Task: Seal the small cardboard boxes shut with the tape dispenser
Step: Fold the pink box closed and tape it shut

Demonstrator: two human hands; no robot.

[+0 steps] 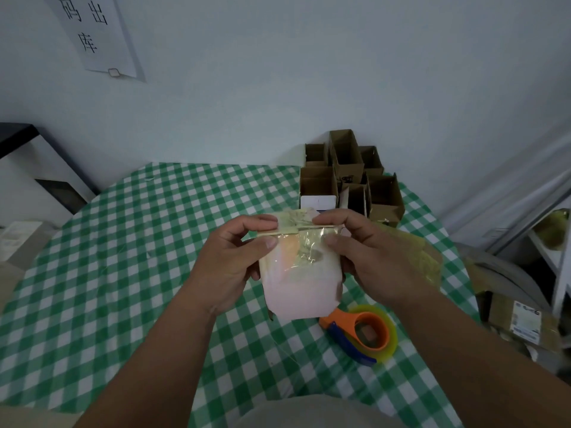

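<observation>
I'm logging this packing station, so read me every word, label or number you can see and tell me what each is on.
"码出库": paper sign on the wall, large black characters.
Black mark on one open carton: too small to read.
Shipping label on the brown parcel at right: blurred, unreadable.
White label behind the held box: no legible text.
Tape dispenser: no text visible.
</observation>
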